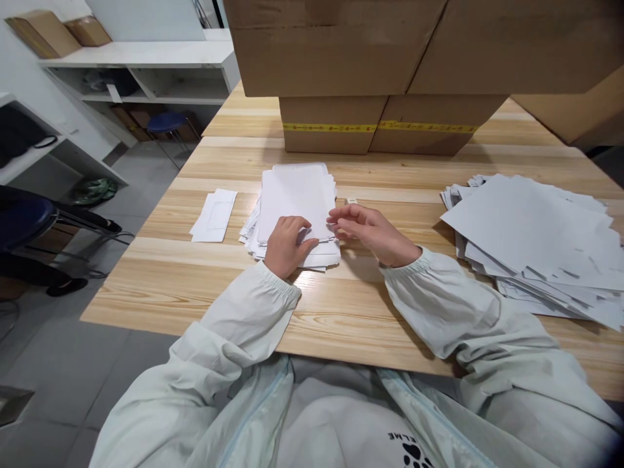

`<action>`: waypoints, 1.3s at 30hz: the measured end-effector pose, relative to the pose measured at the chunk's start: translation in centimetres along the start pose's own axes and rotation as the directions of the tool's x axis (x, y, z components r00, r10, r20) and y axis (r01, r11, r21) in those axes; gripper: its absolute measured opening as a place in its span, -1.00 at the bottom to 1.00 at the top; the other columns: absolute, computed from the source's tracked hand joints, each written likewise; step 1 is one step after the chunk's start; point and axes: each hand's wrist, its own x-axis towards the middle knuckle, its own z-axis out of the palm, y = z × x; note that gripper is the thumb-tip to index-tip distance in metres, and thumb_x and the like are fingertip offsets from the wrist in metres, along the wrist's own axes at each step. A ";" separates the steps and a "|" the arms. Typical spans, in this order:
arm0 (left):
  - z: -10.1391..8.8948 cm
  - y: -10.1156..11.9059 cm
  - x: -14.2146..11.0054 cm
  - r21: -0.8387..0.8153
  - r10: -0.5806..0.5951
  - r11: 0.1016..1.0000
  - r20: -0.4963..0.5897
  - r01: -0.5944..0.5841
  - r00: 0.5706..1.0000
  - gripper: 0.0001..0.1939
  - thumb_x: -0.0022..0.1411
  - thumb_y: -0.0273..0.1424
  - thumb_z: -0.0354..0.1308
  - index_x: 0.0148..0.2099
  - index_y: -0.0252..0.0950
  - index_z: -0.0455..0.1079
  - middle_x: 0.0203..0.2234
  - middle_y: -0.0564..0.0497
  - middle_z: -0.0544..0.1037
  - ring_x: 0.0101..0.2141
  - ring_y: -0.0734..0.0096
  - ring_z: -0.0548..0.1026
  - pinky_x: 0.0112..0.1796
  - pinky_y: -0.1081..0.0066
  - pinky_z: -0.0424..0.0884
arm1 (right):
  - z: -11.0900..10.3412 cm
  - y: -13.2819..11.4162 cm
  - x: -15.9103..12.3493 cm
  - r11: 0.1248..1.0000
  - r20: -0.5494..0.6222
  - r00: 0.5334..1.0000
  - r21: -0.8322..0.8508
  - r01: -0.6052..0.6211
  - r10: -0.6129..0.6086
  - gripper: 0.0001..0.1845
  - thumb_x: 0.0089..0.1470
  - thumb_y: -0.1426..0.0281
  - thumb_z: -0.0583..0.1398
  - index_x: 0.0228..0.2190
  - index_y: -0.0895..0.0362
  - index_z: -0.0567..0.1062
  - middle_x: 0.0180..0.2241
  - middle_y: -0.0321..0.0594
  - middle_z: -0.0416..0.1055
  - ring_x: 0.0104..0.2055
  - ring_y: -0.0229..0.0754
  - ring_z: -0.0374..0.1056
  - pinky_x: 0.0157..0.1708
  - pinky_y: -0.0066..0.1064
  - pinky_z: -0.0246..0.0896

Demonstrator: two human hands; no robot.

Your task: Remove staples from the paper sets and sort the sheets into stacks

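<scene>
A stack of white flat paper sheets [296,195] lies in the middle of the wooden table [205,273]. My left hand [286,244] rests on the stack's near edge, its fingers curled and pressing the top sheet. My right hand [371,231] sits at the stack's right edge, its fingertips pinching the top sheet's corner. A small white scrap [351,201] lies just beyond my right fingers. Both arms wear pale, elastic-cuffed sleeves.
A single white envelope-like sheet [214,214] lies left of the stack. A large loose pile of white sheets [536,240] covers the table's right side. Cardboard boxes [380,84] with yellow tape stand stacked at the back. Blue stools [168,123] and white shelves [141,65] are at left.
</scene>
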 end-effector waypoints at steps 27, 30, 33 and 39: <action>0.4 -0.1 -0.1 -0.001 0.035 0.999 -0.037 -0.035 0.999 -0.84 0.20 -0.31 0.33 -0.22 -0.22 0.43 -0.16 -0.05 0.57 -0.09 0.19 0.45 -0.02 0.20 0.39 | 0.9 -1.3 0.6 0.983 0.091 0.996 0.184 0.002 -0.019 -0.80 -0.01 0.34 0.36 -0.28 0.10 0.59 -0.09 -0.17 0.48 -0.01 -0.18 0.39 0.07 -0.18 0.37; 0.4 -0.1 -0.1 -0.003 0.029 1.000 -0.048 -0.030 0.998 -0.93 0.26 -0.36 0.25 -0.27 -0.22 0.43 -0.16 -0.05 0.58 -0.09 0.22 0.46 -0.02 0.24 0.38 | 1.4 -1.5 0.8 0.973 0.127 0.991 0.229 0.012 -0.042 -0.79 -0.01 0.34 0.37 -0.26 0.09 0.59 -0.06 -0.18 0.47 0.02 -0.17 0.38 0.07 -0.18 0.37; 0.2 0.0 0.0 -0.036 -0.033 0.999 -0.083 0.030 0.996 -0.91 0.30 -0.41 0.15 -0.31 -0.23 0.40 -0.27 -0.02 0.59 -0.18 0.28 0.49 -0.10 0.31 0.38 | 1.3 -1.6 1.1 0.970 0.117 0.991 0.242 0.034 -0.064 -0.77 0.00 0.33 0.36 -0.24 0.08 0.59 -0.05 -0.20 0.47 0.04 -0.16 0.37 0.08 -0.18 0.37; -0.1 0.0 0.1 -0.125 -0.226 0.971 -0.209 0.203 0.951 -0.95 0.31 -0.41 0.08 -0.23 -0.22 0.36 -0.52 0.10 0.52 -0.49 0.42 0.45 -0.35 0.43 0.27 | 0.0 -2.2 1.0 0.986 -0.007 0.999 0.159 0.043 -0.043 -0.78 -0.01 0.35 0.35 -0.26 0.10 0.58 -0.05 -0.18 0.47 0.05 -0.13 0.35 0.05 -0.14 0.39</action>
